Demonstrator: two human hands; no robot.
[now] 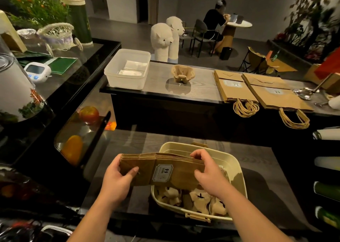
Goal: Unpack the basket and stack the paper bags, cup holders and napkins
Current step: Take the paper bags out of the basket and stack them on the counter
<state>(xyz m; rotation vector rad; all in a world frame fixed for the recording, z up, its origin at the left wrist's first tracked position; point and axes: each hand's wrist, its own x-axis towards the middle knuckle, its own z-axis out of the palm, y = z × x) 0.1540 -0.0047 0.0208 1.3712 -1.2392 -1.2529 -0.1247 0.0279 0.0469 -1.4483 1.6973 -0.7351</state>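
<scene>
I hold a thick bundle of folded brown paper bags [165, 170] with a pale label above the cream basket [237, 170]. My left hand [117, 179] grips its left end and my right hand [207, 173] grips its right end. Inside the basket lie pale cup holders [198, 197] with dark marks. On the far counter stand a stack of cup holders [183, 73], two piles of flat handled paper bags [233, 87] [279, 94], and a clear tub [127, 70] with white napkins [135, 66] in it.
A grey wooden counter [128, 146] carries the basket. Fruit [88, 114] lies under glass at left, with a white timer [36, 71] and wicker basket [57, 33] beyond. Two alpaca figures [165, 37] stand behind the counter. A person sits at a far table. Rolls line the right edge.
</scene>
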